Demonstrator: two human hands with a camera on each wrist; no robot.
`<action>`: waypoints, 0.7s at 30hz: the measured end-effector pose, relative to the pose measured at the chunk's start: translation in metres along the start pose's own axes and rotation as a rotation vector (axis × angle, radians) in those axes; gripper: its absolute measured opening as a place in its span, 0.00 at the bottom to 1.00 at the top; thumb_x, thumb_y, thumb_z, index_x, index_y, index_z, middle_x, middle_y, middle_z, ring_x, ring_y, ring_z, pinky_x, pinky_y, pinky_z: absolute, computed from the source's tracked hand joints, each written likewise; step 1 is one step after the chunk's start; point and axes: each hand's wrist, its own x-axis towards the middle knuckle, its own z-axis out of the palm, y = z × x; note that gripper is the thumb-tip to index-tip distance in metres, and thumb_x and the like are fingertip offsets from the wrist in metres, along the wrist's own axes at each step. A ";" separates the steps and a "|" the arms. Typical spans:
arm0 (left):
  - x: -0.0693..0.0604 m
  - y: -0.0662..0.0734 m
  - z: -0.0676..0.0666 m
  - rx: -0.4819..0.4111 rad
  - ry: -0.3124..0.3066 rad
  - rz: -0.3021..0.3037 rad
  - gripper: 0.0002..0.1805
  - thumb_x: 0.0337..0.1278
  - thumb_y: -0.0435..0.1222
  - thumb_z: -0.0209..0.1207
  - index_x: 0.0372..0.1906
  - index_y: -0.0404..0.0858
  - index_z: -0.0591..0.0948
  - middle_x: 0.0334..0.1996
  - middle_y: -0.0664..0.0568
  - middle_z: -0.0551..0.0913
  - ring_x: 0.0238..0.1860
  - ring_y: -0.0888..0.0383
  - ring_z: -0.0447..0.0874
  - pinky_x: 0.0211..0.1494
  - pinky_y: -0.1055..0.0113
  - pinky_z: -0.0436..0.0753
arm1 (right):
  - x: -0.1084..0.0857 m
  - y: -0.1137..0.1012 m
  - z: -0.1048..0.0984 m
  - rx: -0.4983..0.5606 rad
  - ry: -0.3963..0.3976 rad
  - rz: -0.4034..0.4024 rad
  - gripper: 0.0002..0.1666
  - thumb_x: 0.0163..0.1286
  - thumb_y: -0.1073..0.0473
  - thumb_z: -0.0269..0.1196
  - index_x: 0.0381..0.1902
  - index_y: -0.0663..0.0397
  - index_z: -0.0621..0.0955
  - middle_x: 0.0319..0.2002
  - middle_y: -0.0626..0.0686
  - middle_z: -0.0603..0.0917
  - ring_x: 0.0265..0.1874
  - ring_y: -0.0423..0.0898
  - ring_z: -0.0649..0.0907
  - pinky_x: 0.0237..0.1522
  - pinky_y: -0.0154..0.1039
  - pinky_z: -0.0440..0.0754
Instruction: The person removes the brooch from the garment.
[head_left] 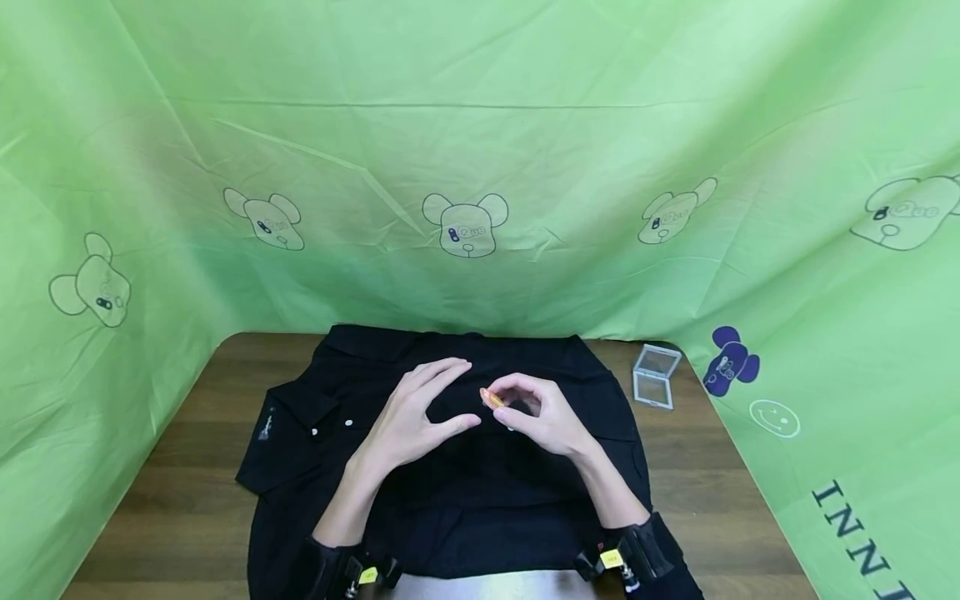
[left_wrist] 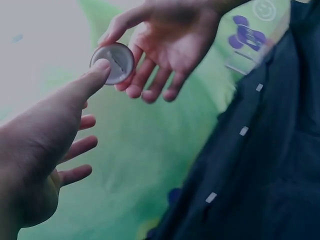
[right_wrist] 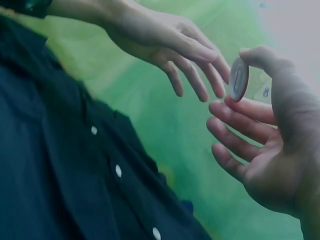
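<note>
My right hand [head_left: 542,417] pinches a round pin-back badge [head_left: 491,398] between thumb and fingers. In the head view its orange front shows edge-on; in the left wrist view its silvery back [left_wrist: 121,62] with a pin shows. My left hand [head_left: 420,412] is held just left of the badge, fingers stretched out and thumb apart from them. In the left wrist view its thumb overlaps the badge, but a small gap shows in the head view. Beneath both hands a black short-sleeved shirt [head_left: 480,533] with white buttons lies spread on the table.
A small clear hinged case [head_left: 654,390] stands opened at the table's back right. Wood-look table [head_left: 172,508] shows on both sides of the shirt. Green printed cloth [head_left: 465,150] hangs behind and at the sides. Each wrist wears a black strapped camera.
</note>
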 end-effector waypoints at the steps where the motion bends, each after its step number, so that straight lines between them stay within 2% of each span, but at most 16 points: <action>1: -0.001 -0.002 0.003 0.004 -0.012 -0.009 0.43 0.61 0.52 0.83 0.80 0.51 0.81 0.77 0.55 0.83 0.78 0.49 0.81 0.78 0.41 0.80 | -0.003 0.003 -0.001 -0.031 0.013 0.003 0.15 0.76 0.69 0.71 0.58 0.62 0.88 0.51 0.66 0.92 0.46 0.38 0.89 0.49 0.37 0.91; 6: -0.002 -0.011 0.018 0.008 -0.067 -0.036 0.45 0.62 0.54 0.81 0.82 0.51 0.78 0.79 0.52 0.81 0.79 0.47 0.80 0.78 0.38 0.79 | -0.019 0.016 -0.012 -0.201 0.079 0.023 0.15 0.75 0.65 0.74 0.57 0.52 0.90 0.50 0.55 0.93 0.45 0.39 0.90 0.53 0.46 0.92; 11: 0.000 -0.016 0.035 0.014 -0.123 -0.043 0.45 0.64 0.57 0.79 0.82 0.51 0.78 0.80 0.51 0.80 0.79 0.47 0.79 0.79 0.38 0.78 | -0.036 0.026 -0.028 -0.323 0.146 0.084 0.14 0.73 0.60 0.77 0.55 0.46 0.91 0.48 0.49 0.94 0.44 0.38 0.89 0.51 0.44 0.91; 16: 0.006 -0.013 0.049 0.024 -0.186 -0.042 0.45 0.67 0.59 0.77 0.83 0.50 0.77 0.81 0.51 0.78 0.82 0.47 0.77 0.83 0.38 0.76 | -0.053 0.032 -0.044 -0.456 0.209 0.119 0.14 0.71 0.56 0.80 0.52 0.42 0.91 0.47 0.45 0.94 0.44 0.38 0.89 0.51 0.44 0.90; 21: 0.016 -0.009 0.062 0.053 -0.238 -0.022 0.44 0.68 0.61 0.74 0.84 0.50 0.76 0.82 0.51 0.78 0.82 0.46 0.76 0.84 0.38 0.75 | -0.067 0.039 -0.061 -0.596 0.245 0.089 0.17 0.67 0.56 0.82 0.52 0.44 0.91 0.47 0.44 0.94 0.44 0.41 0.89 0.50 0.40 0.89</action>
